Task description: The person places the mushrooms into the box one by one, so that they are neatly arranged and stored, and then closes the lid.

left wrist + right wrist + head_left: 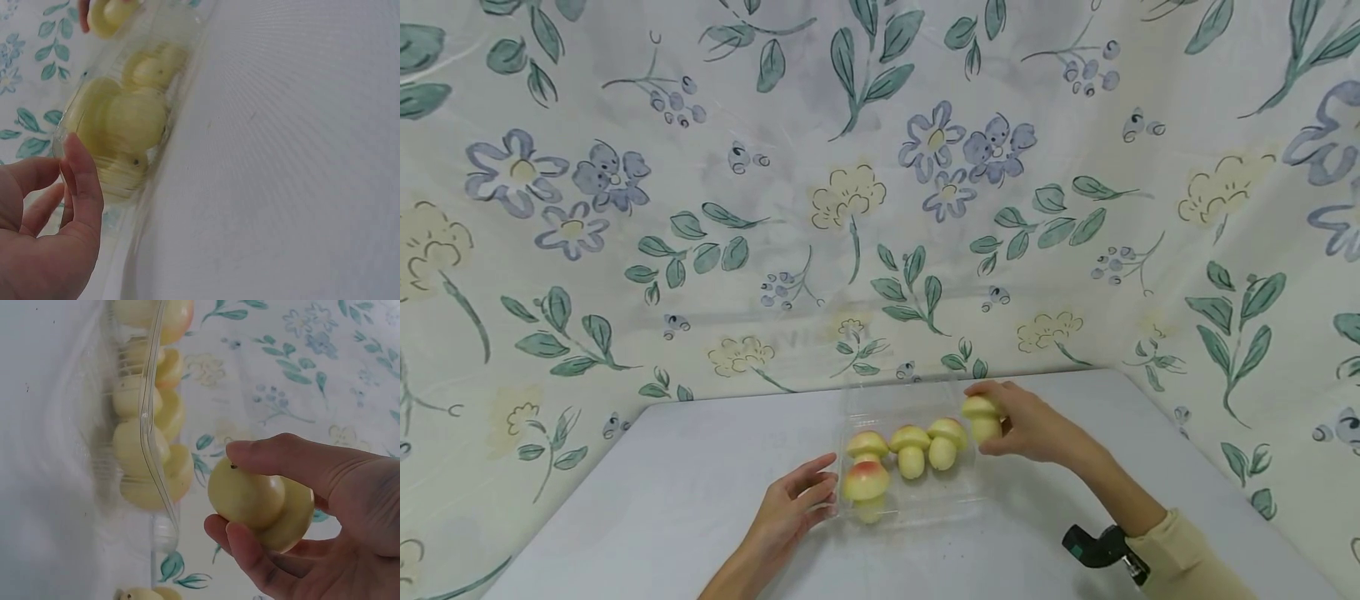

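Observation:
My right hand (1026, 423) holds a pale yellow-green mushroom-shaped piece (250, 494) between thumb and fingers, just off the right side of a clear plastic container (917, 502). Several similar pieces sit in the container, some with red-blushed caps; one (911, 454) is mid-row and another (867, 482) stands front left. At the container's left wall, my left hand (793, 508) touches the edge with loosely bent fingers. In the left wrist view its fingertips (74, 147) lie against the clear plastic. Whether they pinch the rim is hard to make out.
The container stands on a white table (715, 467). A cloth (865, 250) printed with leaves and flowers hangs behind it and along the sides. On the right wrist sits a black strapped device (1097, 547). Part of another yellow shape (142, 594) shows at the right wrist view's lower edge.

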`<state>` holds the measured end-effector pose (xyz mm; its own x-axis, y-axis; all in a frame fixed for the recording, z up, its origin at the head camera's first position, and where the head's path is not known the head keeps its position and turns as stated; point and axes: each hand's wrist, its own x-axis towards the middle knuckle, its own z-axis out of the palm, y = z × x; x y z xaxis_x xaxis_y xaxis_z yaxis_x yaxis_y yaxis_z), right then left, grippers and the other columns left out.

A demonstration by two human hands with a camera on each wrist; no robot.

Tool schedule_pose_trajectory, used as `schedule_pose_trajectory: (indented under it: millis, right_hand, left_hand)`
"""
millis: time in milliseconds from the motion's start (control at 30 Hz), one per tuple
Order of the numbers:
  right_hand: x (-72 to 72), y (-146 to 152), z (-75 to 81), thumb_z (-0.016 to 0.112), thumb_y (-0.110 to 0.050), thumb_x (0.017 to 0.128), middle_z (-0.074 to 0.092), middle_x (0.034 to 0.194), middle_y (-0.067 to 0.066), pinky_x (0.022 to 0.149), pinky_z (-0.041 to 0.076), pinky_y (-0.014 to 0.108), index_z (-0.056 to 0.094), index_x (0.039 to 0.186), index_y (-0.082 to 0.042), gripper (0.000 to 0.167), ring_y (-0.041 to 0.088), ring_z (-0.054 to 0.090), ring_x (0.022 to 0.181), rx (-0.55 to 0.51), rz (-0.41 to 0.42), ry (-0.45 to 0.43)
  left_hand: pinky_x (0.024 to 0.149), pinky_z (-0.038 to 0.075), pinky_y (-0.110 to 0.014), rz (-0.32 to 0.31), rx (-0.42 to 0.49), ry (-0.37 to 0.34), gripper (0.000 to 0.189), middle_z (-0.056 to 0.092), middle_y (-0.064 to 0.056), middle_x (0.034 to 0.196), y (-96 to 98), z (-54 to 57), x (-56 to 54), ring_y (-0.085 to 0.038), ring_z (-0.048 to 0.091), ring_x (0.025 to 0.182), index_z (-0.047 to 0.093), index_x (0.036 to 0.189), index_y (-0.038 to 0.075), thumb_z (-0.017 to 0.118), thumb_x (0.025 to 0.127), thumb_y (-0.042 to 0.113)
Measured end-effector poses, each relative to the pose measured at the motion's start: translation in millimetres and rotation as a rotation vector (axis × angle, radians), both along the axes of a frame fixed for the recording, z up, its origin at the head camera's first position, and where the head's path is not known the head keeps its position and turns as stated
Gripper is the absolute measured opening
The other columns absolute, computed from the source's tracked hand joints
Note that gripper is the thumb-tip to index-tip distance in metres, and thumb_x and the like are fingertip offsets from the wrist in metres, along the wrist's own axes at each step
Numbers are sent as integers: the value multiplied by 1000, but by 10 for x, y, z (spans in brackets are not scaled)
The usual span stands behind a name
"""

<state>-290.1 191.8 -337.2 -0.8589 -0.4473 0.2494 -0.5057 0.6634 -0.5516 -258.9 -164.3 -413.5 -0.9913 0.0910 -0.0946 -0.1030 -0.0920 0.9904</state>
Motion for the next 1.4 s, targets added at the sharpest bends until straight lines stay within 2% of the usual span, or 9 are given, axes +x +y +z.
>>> schedule_pose_trajectory:
  millis: [367, 633, 1000, 1300, 1400]
  right_hand:
    - [33, -122, -50, 81, -10, 77, 58, 122, 10, 77, 59, 27, 51, 135, -12, 66, 17, 54, 97, -31, 106, -10]
    - [34, -230, -97, 81, -10, 76, 56, 124, 14, 74, 57, 23, 51, 136, -9, 67, 14, 56, 94, -14, 133, -8]
    - [37, -509, -168, 82, -14, 76, 55, 131, 6, 79, 56, 27, 51, 137, -16, 68, 12, 56, 96, 35, 137, -49]
    - [39, -691, -272, 83, -18, 74, 58, 128, 2, 79, 47, 23, 54, 135, -19, 68, 14, 51, 103, 97, 188, 27]
    - [35, -726, -299, 83, -18, 75, 59, 125, 2, 78, 51, 22, 54, 134, -18, 65, 13, 51, 101, 80, 211, 21]
  left_hand:
    - [73, 57, -23, 3, -3, -3, 54, 60, 0, 105, -10, -3, -6, -11, 58, 84, 47, 143, 1, 66, 93, 10]
    - [73, 58, -23, 5, -2, 7, 55, 60, 1, 104, -22, -3, 1, -11, 59, 83, 47, 142, 0, 67, 93, 11]
    - [74, 57, -23, 0, 7, 0, 56, 59, 1, 105, -31, -13, 14, -10, 59, 83, 46, 143, 0, 66, 93, 11]
    - [73, 57, -24, -12, 0, 6, 56, 60, 1, 104, -14, -5, 4, -10, 59, 84, 45, 144, -1, 66, 93, 10]
    - [74, 57, -24, -16, -2, 8, 57, 60, 1, 104, -14, -11, -2, -10, 59, 84, 45, 144, -1, 66, 93, 10]
